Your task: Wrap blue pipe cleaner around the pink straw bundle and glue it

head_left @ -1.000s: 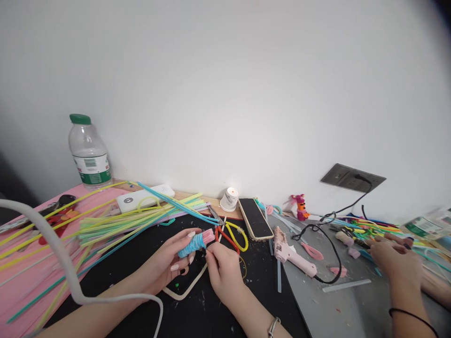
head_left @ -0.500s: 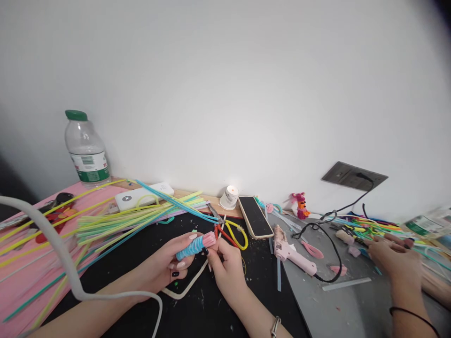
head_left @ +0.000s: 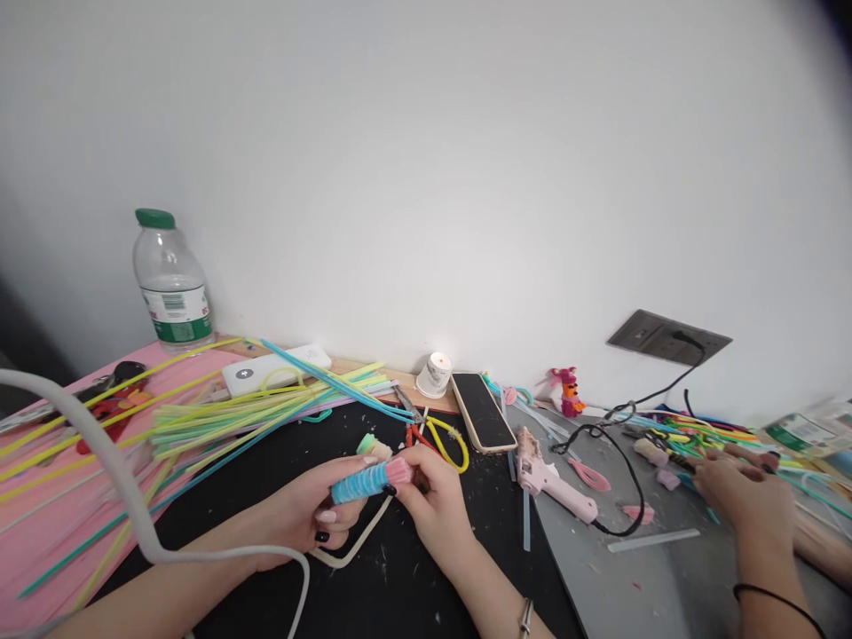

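My left hand (head_left: 310, 510) is wrapped round a blue pipe-cleaner coil (head_left: 358, 484), which lies nearly level above the black mat (head_left: 392, 595). A pink fuzzy core (head_left: 399, 470) sticks out of the coil's right end. There the fingertips of my right hand (head_left: 436, 497) are closed, pinching the pink end. Just behind the coil shows a small green and cream fuzzy piece (head_left: 374, 446), partly hidden by my left fingers. Scissors (head_left: 449, 444) with red and yellow handles lie beyond my right hand.
Pipe cleaners (head_left: 232, 417) spread across the left side near a bottle (head_left: 177, 302) and a white power strip (head_left: 272, 371). A paper cup (head_left: 435, 374), phone (head_left: 483, 411) and pink glue gun (head_left: 556, 486) with cord stand behind and right. A co-worker's hands (head_left: 745, 497) work far right.
The coil has turned more level in my left hand. My right fingers have moved up over its pink end. More of the green and cream piece behind now shows.
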A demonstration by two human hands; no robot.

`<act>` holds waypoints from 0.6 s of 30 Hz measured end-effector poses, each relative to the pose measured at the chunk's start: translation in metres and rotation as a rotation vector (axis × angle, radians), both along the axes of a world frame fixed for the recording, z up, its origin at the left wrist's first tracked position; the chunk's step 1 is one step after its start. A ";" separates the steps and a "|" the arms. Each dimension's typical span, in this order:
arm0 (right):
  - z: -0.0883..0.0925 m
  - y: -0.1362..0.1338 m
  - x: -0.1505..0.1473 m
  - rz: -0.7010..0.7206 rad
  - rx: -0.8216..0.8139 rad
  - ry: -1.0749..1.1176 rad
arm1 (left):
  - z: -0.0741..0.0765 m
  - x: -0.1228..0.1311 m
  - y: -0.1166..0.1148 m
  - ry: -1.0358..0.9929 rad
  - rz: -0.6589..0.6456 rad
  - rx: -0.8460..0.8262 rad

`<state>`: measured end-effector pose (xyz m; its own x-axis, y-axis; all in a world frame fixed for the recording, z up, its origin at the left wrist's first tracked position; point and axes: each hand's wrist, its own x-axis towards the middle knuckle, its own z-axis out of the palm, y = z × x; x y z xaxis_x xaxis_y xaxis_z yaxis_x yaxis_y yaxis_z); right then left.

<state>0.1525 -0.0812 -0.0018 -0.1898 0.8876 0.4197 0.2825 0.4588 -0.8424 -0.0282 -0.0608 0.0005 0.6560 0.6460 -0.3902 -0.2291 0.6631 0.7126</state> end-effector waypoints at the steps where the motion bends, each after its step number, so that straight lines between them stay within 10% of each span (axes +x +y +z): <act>1: -0.001 0.000 0.000 -0.016 -0.018 0.013 | -0.002 0.002 0.000 0.015 -0.020 0.024; 10: -0.005 0.005 0.003 -0.117 -0.172 0.125 | 0.007 -0.006 -0.005 0.583 0.230 1.263; 18: -0.008 0.001 0.002 -0.086 -0.147 -0.011 | 0.005 -0.009 -0.003 0.764 0.187 1.703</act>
<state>0.1541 -0.0800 -0.0093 -0.1140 0.9525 0.2823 0.3253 0.3043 -0.8953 -0.0372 -0.0634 0.0055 0.5579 0.6402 0.5280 0.4393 -0.7677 0.4666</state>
